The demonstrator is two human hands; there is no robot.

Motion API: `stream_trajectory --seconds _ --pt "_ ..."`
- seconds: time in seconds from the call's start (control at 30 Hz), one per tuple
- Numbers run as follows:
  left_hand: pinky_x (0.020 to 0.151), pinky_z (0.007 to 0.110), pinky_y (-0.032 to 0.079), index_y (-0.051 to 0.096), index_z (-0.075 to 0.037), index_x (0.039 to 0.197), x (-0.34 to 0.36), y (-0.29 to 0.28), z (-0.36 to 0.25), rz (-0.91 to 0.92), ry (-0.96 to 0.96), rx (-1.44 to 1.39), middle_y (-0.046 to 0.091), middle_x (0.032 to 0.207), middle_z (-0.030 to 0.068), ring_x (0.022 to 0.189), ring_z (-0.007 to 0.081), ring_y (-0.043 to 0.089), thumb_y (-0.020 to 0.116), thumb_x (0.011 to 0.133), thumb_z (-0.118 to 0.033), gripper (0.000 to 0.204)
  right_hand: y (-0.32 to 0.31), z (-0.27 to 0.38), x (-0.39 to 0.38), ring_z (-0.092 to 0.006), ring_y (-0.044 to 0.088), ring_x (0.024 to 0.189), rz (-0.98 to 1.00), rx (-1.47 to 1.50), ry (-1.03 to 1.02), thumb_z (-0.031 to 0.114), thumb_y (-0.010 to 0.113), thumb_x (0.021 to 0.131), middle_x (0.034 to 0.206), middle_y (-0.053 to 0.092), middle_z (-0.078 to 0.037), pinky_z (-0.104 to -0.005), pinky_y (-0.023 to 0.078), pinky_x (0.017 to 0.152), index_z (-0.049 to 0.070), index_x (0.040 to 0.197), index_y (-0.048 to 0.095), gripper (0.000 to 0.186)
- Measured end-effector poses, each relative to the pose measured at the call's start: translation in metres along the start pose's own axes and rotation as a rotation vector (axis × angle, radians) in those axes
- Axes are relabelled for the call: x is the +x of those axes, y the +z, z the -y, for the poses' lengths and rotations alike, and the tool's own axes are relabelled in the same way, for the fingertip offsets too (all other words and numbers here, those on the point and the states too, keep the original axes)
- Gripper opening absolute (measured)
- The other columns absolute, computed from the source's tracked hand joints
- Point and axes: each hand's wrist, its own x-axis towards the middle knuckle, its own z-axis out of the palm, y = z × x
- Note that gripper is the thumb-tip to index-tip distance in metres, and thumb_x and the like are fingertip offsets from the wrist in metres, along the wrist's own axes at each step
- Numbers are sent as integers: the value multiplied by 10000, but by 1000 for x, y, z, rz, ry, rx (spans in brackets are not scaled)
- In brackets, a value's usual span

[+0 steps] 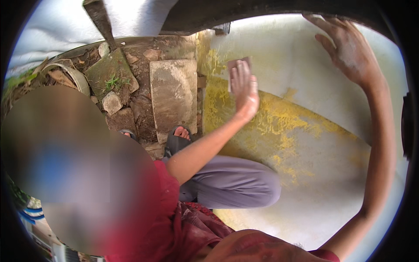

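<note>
My left hand point(245, 92) presses a small brownish sheet of sandpaper point(239, 65) to a wall, its fingers laid over the sheet. Pale dust coats those fingers. The wall point(323, 105) is whitish grey, with worn yellow paint point(257, 113) in a patchy band along its lower part. Higher up on the right, my right hand point(349, 50) rests with spread fingers near the wall's dark upper edge, holding nothing. Its fingertips are partly lost against that edge.
My bent knee point(244, 181) in grey trousers is close to the wall. A dark sandal point(176, 139) stands by a flat stone slab point(174, 96). Loose stones point(112, 103), a mossy slab point(112, 72) and a wooden post point(99, 22) are farther left. A blur covers the left side.
</note>
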Motion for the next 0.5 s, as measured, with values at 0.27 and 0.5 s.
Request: stream_trajectory --seconds 0.27,0.5 --pt "1304 469 129 181 49 1601 108 -31 63 -136 87 67 109 1695 216 1585 347 71 131 1090 -513 761 -6 6 7 -319 512 1386 -80 -106 -58 271 552 1050 1451 594 -160 -453 367 1207 168 1479 560 441" --pt "1245 469 329 337 35 1555 -39 14 7 -200 632 256 336 1608 238 1492 379 326 254 1088 -347 609 6 8 0 -324 454 1440 0 -61 -6 309 535 1061 1529 529 -131 -454 338 1236 230 1513 525 459"
